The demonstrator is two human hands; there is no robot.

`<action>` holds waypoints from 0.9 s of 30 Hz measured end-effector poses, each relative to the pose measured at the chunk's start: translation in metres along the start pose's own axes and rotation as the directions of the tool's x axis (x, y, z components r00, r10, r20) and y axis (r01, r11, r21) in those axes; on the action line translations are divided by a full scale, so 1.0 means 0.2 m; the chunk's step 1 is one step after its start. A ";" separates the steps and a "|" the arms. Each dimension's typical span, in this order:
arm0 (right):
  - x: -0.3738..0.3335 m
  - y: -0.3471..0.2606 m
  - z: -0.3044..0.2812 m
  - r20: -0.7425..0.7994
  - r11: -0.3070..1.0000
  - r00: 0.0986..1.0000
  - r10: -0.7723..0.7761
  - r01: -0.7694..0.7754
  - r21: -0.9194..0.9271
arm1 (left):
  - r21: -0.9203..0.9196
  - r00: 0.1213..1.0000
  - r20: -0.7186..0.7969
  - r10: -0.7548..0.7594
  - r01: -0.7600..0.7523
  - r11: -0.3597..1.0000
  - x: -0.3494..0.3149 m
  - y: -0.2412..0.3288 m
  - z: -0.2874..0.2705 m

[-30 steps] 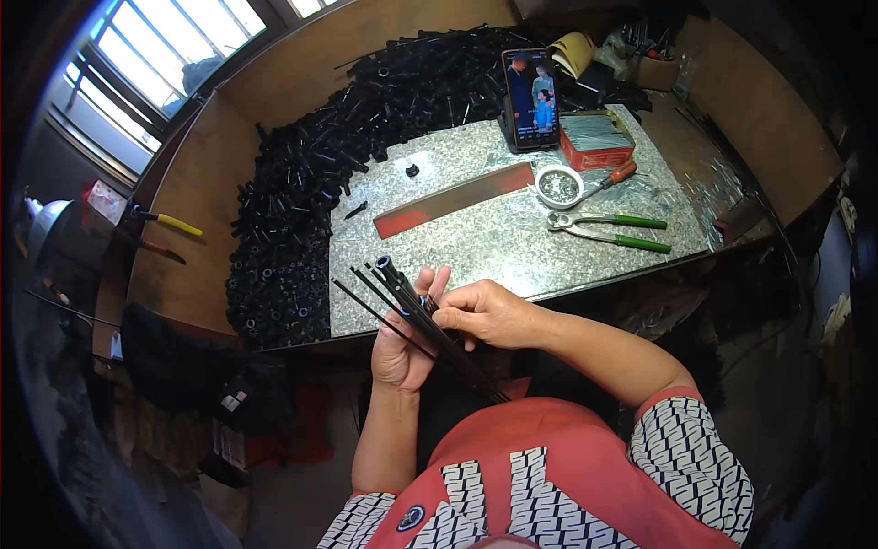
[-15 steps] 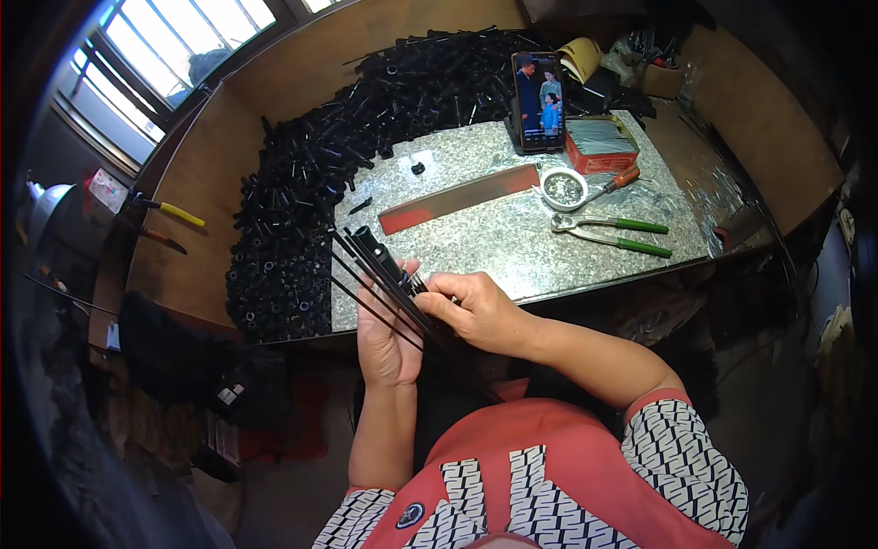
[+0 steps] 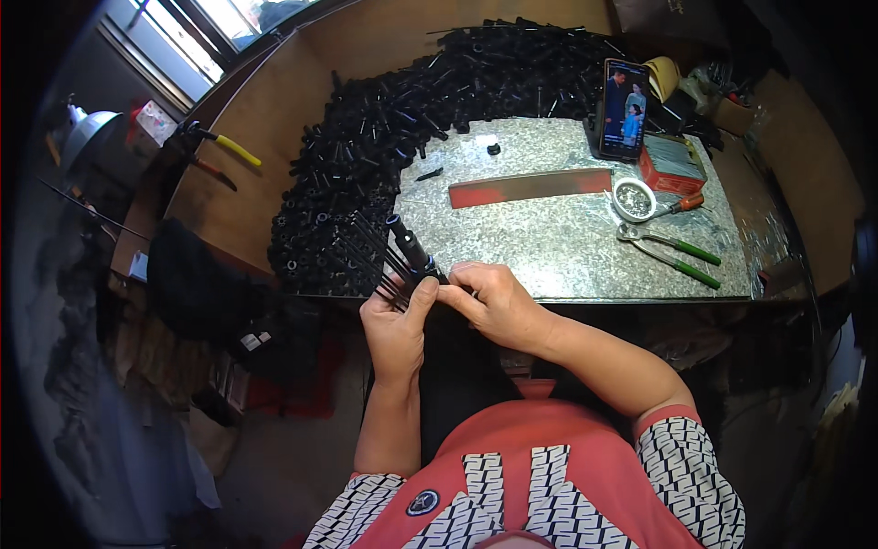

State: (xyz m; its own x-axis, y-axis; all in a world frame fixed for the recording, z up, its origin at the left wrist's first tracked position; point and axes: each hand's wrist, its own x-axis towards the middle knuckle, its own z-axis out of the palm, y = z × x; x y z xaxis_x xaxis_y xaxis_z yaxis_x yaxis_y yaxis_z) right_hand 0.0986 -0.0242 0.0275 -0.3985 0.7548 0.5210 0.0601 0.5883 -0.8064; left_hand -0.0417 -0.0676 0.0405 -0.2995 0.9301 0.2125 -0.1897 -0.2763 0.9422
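Observation:
Over the table's near edge, a black umbrella frame (image 3: pixel 411 245), a tube with several thin ribs spread at its left, points up and away. My left hand (image 3: pixel 400 322) is closed round its lower part, with the thumb lying across the front. My right hand (image 3: pixel 489 300) pinches the frame just beside the left thumb. What lies between the right fingertips is hidden. Beyond my hands, a long flat bar (image 3: pixel 530 188) with a red edge lies on the speckled stone slab (image 3: pixel 540 247). A small black piece (image 3: pixel 494 149) and a thin black piece (image 3: pixel 429 174) lie near it.
A large heap of black tubular parts (image 3: pixel 366 151) fills the table's back and left. Right of the slab's middle are a propped phone (image 3: pixel 624 110), a red box (image 3: pixel 672 165), a white bowl (image 3: pixel 633 199) of small metal bits, an orange-handled tool (image 3: pixel 688 202) and green-handled pincers (image 3: pixel 681 256).
The view has swung left, so the table sits further right in it. My left hand has turned, bringing its thumb across the frame beside my right fingers.

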 end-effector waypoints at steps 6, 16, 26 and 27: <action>0.00 -0.03 -0.01 0.129 0.977 0.974 0.185 -0.197 0.084 | -0.025 1.000 -0.019 0.000 0.000 1.000 0.01 -0.01 -0.03; 0.03 -0.03 -0.05 0.258 0.920 0.928 0.270 -0.328 0.216 | -0.082 0.996 0.083 0.018 -0.011 0.997 0.03 -0.05 -0.11; 0.05 0.00 -0.11 0.460 0.769 0.798 0.389 -0.556 0.315 | -0.081 0.945 0.321 -0.062 0.092 0.992 0.07 -0.01 -0.16; 0.05 -0.01 -0.11 0.458 0.769 0.798 0.391 -0.557 0.314 | -0.083 0.944 0.323 -0.063 0.094 0.992 0.07 -0.01 -0.15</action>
State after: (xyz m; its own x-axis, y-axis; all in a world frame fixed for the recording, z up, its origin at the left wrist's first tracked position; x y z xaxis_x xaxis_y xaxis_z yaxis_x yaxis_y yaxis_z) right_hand 0.1141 -0.0108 0.0399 -0.7141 0.6995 -0.0280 -0.0193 -0.0596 -0.9980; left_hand -0.0736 -0.0619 0.0327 0.0311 0.9738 0.2252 -0.2936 -0.2065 0.9334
